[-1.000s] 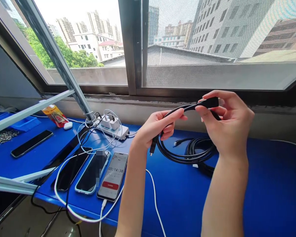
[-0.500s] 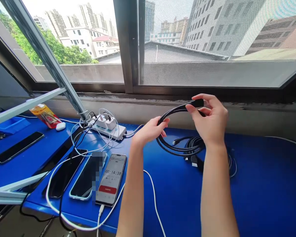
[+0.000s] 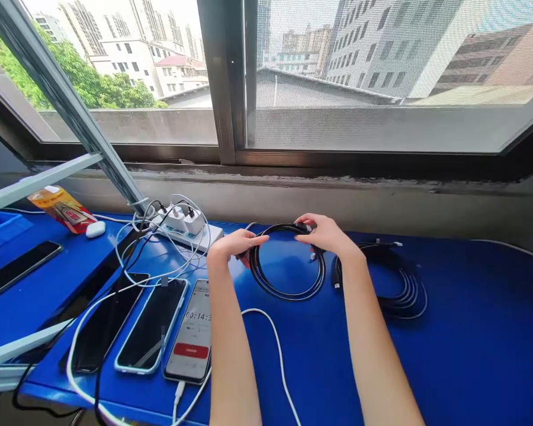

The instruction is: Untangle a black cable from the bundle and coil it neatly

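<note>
A black cable is wound into a round coil just over the blue tabletop, and both of my hands are on it. My left hand is closed around the coil's left side, thumb on top. At the upper right of the loop, my right hand pinches the strands near a dark connector. Another plug with a light metal tip shows inside the loop by my right hand. More coiled black cables lie on the table to the right of my right forearm, which partly hides them.
On the left lie a phone with a running timer, more phones, and a white power strip with chargers and tangled cords. A metal frame slants across the left. A white cable runs along the table; windows stand behind.
Both hands have lowered the coil toward the tabletop and shifted left. My right hand has moved off the other coiled cables, which now show more. The view has shifted slightly.
</note>
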`<action>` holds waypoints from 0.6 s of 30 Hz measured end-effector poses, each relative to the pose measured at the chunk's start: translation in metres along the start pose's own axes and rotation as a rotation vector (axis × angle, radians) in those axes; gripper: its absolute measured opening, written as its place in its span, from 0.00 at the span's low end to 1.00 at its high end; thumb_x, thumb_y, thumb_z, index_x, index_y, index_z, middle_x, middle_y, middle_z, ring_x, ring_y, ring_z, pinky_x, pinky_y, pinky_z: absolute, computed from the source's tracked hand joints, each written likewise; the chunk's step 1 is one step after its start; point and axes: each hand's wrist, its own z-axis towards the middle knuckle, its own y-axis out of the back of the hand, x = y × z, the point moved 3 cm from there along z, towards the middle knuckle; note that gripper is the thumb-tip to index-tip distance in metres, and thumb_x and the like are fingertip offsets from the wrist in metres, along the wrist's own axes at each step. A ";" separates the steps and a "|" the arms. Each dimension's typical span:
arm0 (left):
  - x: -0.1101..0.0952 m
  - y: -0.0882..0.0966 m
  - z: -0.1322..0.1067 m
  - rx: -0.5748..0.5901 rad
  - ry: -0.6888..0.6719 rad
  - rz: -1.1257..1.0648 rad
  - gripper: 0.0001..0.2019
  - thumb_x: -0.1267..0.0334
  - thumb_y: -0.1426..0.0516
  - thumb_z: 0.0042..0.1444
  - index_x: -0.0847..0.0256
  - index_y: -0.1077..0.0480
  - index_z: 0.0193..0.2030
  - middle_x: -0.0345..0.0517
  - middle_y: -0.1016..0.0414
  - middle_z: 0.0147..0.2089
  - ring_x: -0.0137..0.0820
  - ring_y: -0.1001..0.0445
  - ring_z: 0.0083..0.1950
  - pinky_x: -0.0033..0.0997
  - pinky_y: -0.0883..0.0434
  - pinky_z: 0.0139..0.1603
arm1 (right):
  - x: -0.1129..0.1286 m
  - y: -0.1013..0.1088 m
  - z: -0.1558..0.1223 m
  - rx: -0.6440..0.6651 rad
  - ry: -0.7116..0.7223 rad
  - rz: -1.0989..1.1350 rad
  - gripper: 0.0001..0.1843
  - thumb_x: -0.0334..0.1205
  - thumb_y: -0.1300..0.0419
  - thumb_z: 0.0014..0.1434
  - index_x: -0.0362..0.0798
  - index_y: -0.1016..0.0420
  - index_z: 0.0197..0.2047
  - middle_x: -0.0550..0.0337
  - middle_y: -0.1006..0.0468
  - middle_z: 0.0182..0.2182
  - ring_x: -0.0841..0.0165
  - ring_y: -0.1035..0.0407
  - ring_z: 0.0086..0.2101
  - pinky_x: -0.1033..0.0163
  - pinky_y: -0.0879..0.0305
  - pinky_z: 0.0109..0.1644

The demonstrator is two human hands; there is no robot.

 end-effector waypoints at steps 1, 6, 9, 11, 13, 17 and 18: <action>0.003 0.000 0.003 -0.006 0.018 0.022 0.22 0.49 0.38 0.49 0.59 0.42 0.18 0.33 0.40 0.12 0.22 0.41 0.12 0.22 0.49 0.17 | -0.004 -0.004 0.003 0.021 -0.023 -0.019 0.16 0.28 0.35 0.46 0.45 0.26 0.40 0.56 0.24 0.38 0.79 0.36 0.18 0.70 0.35 0.21; 0.010 -0.002 0.019 -0.074 0.087 0.115 0.08 0.63 0.39 0.49 0.60 0.35 0.26 0.35 0.34 0.16 0.26 0.33 0.17 0.23 0.41 0.21 | -0.020 -0.023 0.013 0.096 -0.111 -0.124 0.18 0.30 0.35 0.54 0.43 0.29 0.48 0.58 0.25 0.37 0.76 0.31 0.25 0.69 0.32 0.28; 0.012 -0.001 0.027 -0.155 0.092 0.162 0.12 0.68 0.38 0.46 0.61 0.31 0.39 0.37 0.28 0.24 0.30 0.27 0.26 0.24 0.35 0.28 | -0.025 -0.031 0.016 0.134 -0.136 -0.167 0.17 0.37 0.40 0.62 0.43 0.32 0.53 0.57 0.26 0.41 0.72 0.29 0.33 0.64 0.28 0.36; 0.013 -0.001 0.031 -0.194 0.083 0.192 0.15 0.68 0.39 0.47 0.61 0.30 0.44 0.41 0.24 0.31 0.33 0.24 0.35 0.25 0.32 0.33 | -0.026 -0.035 0.017 0.142 -0.140 -0.198 0.18 0.40 0.42 0.63 0.44 0.33 0.54 0.54 0.27 0.45 0.69 0.29 0.39 0.59 0.28 0.42; 0.014 0.000 0.033 -0.227 0.064 0.216 0.16 0.69 0.40 0.48 0.60 0.30 0.47 0.46 0.22 0.39 0.36 0.24 0.45 0.25 0.31 0.40 | -0.023 -0.037 0.017 0.135 -0.135 -0.238 0.18 0.41 0.42 0.63 0.45 0.32 0.54 0.53 0.28 0.49 0.65 0.30 0.45 0.54 0.29 0.48; 0.013 -0.002 0.036 -0.274 0.015 0.244 0.17 0.74 0.42 0.49 0.61 0.27 0.48 0.52 0.24 0.51 0.39 0.28 0.55 0.27 0.32 0.50 | -0.016 -0.036 0.015 0.112 -0.146 -0.319 0.17 0.41 0.42 0.63 0.46 0.31 0.54 0.52 0.31 0.53 0.62 0.34 0.51 0.49 0.35 0.55; 0.013 -0.003 0.036 -0.278 0.006 0.246 0.18 0.75 0.42 0.49 0.62 0.27 0.48 0.53 0.24 0.53 0.39 0.28 0.55 0.27 0.32 0.51 | -0.015 -0.036 0.015 0.105 -0.157 -0.336 0.17 0.42 0.42 0.63 0.47 0.30 0.53 0.52 0.31 0.53 0.62 0.34 0.51 0.49 0.35 0.55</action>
